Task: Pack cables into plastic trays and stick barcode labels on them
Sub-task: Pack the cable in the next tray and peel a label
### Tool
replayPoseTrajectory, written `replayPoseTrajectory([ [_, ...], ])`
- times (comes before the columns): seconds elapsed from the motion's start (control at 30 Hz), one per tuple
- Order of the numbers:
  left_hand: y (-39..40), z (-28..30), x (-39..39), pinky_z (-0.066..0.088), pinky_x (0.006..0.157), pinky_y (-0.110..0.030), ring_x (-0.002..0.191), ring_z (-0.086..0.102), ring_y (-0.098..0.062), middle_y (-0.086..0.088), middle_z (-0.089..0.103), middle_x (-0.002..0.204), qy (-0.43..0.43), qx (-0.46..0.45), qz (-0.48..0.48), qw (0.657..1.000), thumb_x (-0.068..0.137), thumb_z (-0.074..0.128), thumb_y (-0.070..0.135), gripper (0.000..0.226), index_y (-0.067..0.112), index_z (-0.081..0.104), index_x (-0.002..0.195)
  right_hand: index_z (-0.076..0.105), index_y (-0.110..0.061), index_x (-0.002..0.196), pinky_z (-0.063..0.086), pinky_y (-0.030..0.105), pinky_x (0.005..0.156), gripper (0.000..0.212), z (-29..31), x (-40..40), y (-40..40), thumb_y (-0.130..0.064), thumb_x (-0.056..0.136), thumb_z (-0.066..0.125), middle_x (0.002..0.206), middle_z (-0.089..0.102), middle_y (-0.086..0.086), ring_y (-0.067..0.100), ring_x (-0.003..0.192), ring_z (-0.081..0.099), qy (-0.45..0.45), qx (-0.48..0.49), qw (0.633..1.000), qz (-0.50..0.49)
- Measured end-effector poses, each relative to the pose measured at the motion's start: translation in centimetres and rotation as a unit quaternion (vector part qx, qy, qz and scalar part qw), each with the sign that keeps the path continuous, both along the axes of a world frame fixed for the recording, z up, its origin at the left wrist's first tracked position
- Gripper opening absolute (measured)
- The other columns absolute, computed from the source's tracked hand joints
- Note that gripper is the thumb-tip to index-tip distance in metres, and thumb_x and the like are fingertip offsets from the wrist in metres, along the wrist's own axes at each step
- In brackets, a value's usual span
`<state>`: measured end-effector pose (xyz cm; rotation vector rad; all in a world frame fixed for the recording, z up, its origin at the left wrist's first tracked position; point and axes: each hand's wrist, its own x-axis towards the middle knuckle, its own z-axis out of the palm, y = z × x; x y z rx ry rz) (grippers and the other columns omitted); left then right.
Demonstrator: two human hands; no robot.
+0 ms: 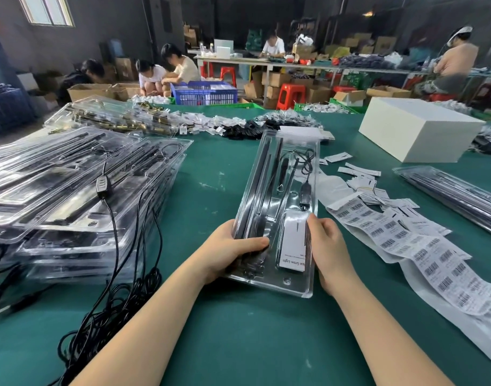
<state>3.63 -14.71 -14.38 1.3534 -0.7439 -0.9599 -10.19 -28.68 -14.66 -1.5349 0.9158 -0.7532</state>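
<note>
A long clear plastic tray (300,285) lies lengthwise on the green table in front of me. It holds black light bars, a thin black cable with an inline plug (305,190) and a white card (293,246). My left hand (230,246) grips the tray's near left edge, thumb laid across the bars. My right hand (329,246) holds the near right edge, thumb resting by the card. A strip of barcode labels (422,246) runs along the table to the right of the tray.
A tall pile of filled clear trays (71,190) fills the left side, with loose black cables (113,310) hanging from it onto the table. A white box (416,132) stands far right, another tray (455,190) beside it. Small bagged parts (238,126) line the far edge. People work beyond.
</note>
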Motion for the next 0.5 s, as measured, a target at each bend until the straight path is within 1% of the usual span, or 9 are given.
replayPoseTrajectory([
  [0.07, 0.2, 0.0, 0.1, 0.056, 0.071, -0.036, 0.08, 0.068, -0.027, -0.016, 0.071, 0.093, 0.0, 0.0, -0.02, 1.0, 0.073, 0.078, 0.017, 0.043, 0.001, 0.06, 0.109, 0.059, -0.005, 0.099, 0.049, 0.049, 0.094, 0.055, 0.3, -0.1, -0.1, -0.058, 0.094, 0.043, 0.102, 0.067, 0.018, 0.033, 0.098, 0.064, 0.003, 0.016, 1.0, 0.019],
  [0.1, 0.2, 0.0, 0.1, 0.057, 0.071, -0.037, 0.079, 0.067, -0.028, -0.018, 0.07, 0.092, -0.004, 0.001, -0.025, 1.0, 0.073, 0.078, 0.017, 0.044, -0.001, 0.06, 0.109, 0.06, -0.003, 0.102, 0.047, 0.05, 0.096, 0.061, 0.4, -0.2, -0.1, -0.06, 0.094, 0.041, 0.103, 0.066, 0.02, 0.035, 0.1, 0.062, 0.007, 0.008, 1.0, 0.02],
  [0.17, 0.3, 0.0, 0.1, 0.057, 0.069, -0.036, 0.077, 0.066, -0.029, -0.019, 0.07, 0.091, -0.006, 0.002, -0.033, 0.999, 0.073, 0.078, 0.016, 0.042, -0.001, 0.06, 0.107, 0.059, 0.0, 0.104, 0.045, 0.048, 0.099, 0.068, 0.5, -0.6, -0.3, -0.064, 0.092, 0.041, 0.105, 0.064, 0.023, 0.037, 0.101, 0.06, 0.01, -0.01, 1.0, 0.009],
  [0.27, 0.5, 0.1, 0.2, 0.056, 0.067, -0.034, 0.08, 0.066, -0.029, -0.019, 0.07, 0.094, 0.017, -0.002, -0.054, 0.998, 0.071, 0.08, 0.018, 0.034, 0.007, 0.066, 0.1, 0.051, 0.006, 0.11, 0.042, 0.047, 0.102, 0.076, 0.6, -0.9, -0.5, -0.067, 0.088, 0.045, 0.114, 0.057, 0.029, 0.042, 0.107, 0.056, 0.0, 0.015, 1.0, 0.022],
  [0.3, 0.5, 0.1, 0.2, 0.056, 0.067, -0.035, 0.08, 0.066, -0.029, -0.02, 0.069, 0.095, 0.018, -0.002, -0.059, 0.998, 0.07, 0.08, 0.018, 0.032, 0.009, 0.067, 0.098, 0.052, 0.004, 0.111, 0.042, 0.046, 0.102, 0.077, 0.7, -1.0, -0.6, -0.069, 0.087, 0.046, 0.115, 0.056, 0.029, 0.042, 0.107, 0.056, 0.0, 0.023, 0.999, 0.029],
  [0.33, 0.5, 0.1, 0.3, 0.058, 0.069, -0.039, 0.082, 0.066, -0.03, -0.022, 0.069, 0.097, 0.013, -0.002, -0.063, 0.998, 0.07, 0.081, 0.019, 0.032, 0.009, 0.068, 0.097, 0.057, -0.001, 0.109, 0.043, 0.044, 0.102, 0.074, 0.7, -1.0, -0.7, -0.07, 0.085, 0.047, 0.114, 0.06, 0.026, 0.039, 0.106, 0.058, -0.004, 0.03, 0.999, 0.031],
  [0.4, 0.5, 0.0, 0.4, 0.057, 0.08, -0.049, 0.088, 0.065, -0.034, -0.03, 0.066, 0.105, -0.004, 0.001, -0.07, 0.998, 0.071, 0.08, 0.019, 0.036, 0.005, 0.065, 0.101, 0.068, -0.015, 0.103, 0.042, 0.036, 0.094, 0.063, 0.8, -1.1, -0.8, -0.072, 0.083, 0.049, 0.11, 0.067, 0.018, 0.029, 0.106, 0.061, -0.024, 0.044, 0.998, 0.023],
  [0.43, 0.5, 0.0, 0.3, 0.056, 0.083, -0.05, 0.09, 0.065, -0.035, -0.031, 0.065, 0.108, -0.009, 0.003, -0.074, 0.997, 0.071, 0.08, 0.02, 0.037, 0.005, 0.064, 0.101, 0.068, -0.015, 0.104, 0.042, 0.035, 0.091, 0.063, 0.8, -1.1, -0.8, -0.072, 0.083, 0.049, 0.11, 0.066, 0.019, 0.03, 0.106, 0.062, -0.03, 0.046, 0.998, 0.016],
  [0.5, 0.4, 0.1, 0.3, 0.058, 0.079, -0.046, 0.088, 0.067, -0.035, -0.028, 0.067, 0.107, -0.008, 0.007, -0.076, 0.997, 0.07, 0.081, 0.02, 0.036, 0.008, 0.066, 0.1, 0.059, 0.0, 0.109, 0.045, 0.039, 0.097, 0.076, 0.6, -1.2, -0.9, -0.07, 0.084, 0.05, 0.111, 0.06, 0.03, 0.041, 0.104, 0.06, -0.035, 0.051, 0.998, 0.009],
])
